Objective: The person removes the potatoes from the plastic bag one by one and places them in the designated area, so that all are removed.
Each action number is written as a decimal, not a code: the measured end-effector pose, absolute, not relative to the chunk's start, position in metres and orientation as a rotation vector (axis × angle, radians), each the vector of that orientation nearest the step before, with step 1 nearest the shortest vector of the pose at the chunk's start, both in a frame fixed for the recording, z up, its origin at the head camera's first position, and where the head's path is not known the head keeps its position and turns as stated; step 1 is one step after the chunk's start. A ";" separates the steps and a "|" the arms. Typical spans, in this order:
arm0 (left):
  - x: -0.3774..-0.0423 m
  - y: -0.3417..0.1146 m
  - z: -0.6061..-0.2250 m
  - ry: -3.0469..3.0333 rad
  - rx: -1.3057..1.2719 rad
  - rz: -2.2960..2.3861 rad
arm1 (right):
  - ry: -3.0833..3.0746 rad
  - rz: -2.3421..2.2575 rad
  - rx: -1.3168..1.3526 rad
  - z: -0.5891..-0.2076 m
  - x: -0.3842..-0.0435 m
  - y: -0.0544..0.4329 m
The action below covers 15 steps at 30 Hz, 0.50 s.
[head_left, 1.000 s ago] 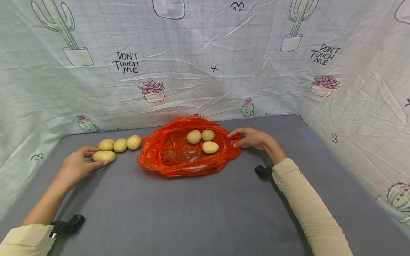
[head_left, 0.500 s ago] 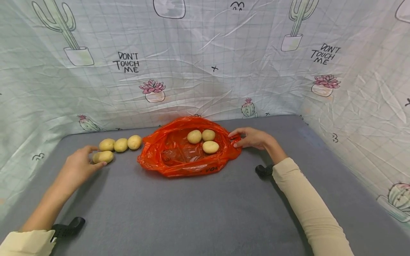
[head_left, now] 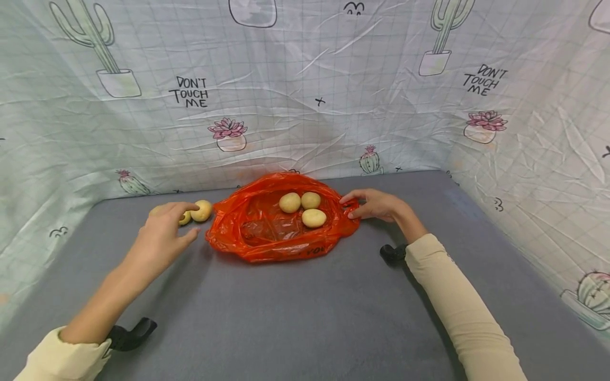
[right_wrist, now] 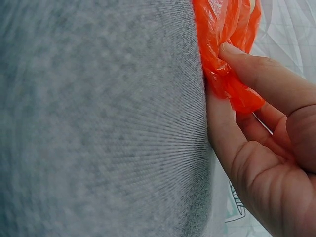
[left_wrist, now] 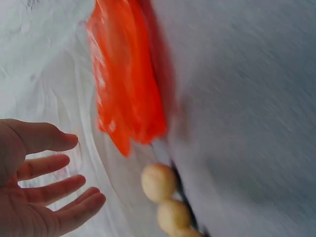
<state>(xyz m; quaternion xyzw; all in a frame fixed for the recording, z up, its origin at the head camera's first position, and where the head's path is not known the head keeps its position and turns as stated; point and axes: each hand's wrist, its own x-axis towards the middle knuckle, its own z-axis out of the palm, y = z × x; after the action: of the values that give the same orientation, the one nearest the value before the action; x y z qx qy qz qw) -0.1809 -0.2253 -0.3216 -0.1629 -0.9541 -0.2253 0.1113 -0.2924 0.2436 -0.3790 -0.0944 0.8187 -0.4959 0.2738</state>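
My left hand [head_left: 162, 233] is raised over the left part of the table, thumb and fingers spread with nothing between them. Just beyond it, a round yellow potato [head_left: 203, 210] and part of another potato [head_left: 185, 217] show; others in the row are hidden behind the hand. An orange-red plastic bag [head_left: 271, 255] lies mouth-up in the middle, with three potatoes [head_left: 314, 218] inside at its right. At the bag's right end, my right hand [head_left: 376, 205] pinches the gathered plastic; the right wrist view shows thumb and finger on the crumpled film [right_wrist: 224, 74].
A grey cloth-covered table [head_left: 305, 317] lies under everything. Behind it and at the sides hangs a pale curtain [head_left: 286, 100] with cactus drawings. Both wrists carry black camera mounts [head_left: 131, 336].
My left hand has let go of the front potato and moved right and up toward the bag, covering part of the potato row. My right hand stays at the bag.
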 end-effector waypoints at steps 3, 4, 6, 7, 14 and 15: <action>-0.180 -0.210 -0.314 -2.797 -0.538 -0.715 | 2.208 -1.325 -0.256 -0.378 -0.293 0.244; -0.180 -0.205 -0.313 -2.794 -0.561 -0.736 | 2.210 -1.322 -0.255 -0.378 -0.294 0.244; -0.181 -0.195 -0.309 -2.784 -0.602 -0.765 | 2.213 -1.318 -0.254 -0.378 -0.294 0.245; -0.180 -0.190 -0.308 -2.785 -0.616 -0.780 | 2.214 -1.316 -0.254 -0.378 -0.294 0.245; -0.184 -0.161 -0.306 -2.784 -0.710 -0.819 | 2.233 -1.303 -0.252 -0.379 -0.294 0.243; -0.186 -0.158 -0.306 -2.787 -0.716 -0.820 | 2.233 -1.302 -0.253 -0.380 -0.294 0.243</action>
<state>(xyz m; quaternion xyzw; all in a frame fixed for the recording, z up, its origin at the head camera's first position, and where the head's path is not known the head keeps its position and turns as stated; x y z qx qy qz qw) -0.1856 -0.1583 -0.3058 -0.2385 -0.9289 -0.2732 0.0748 -0.2939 0.2430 -0.3797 -0.0939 0.8281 -0.4829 0.2687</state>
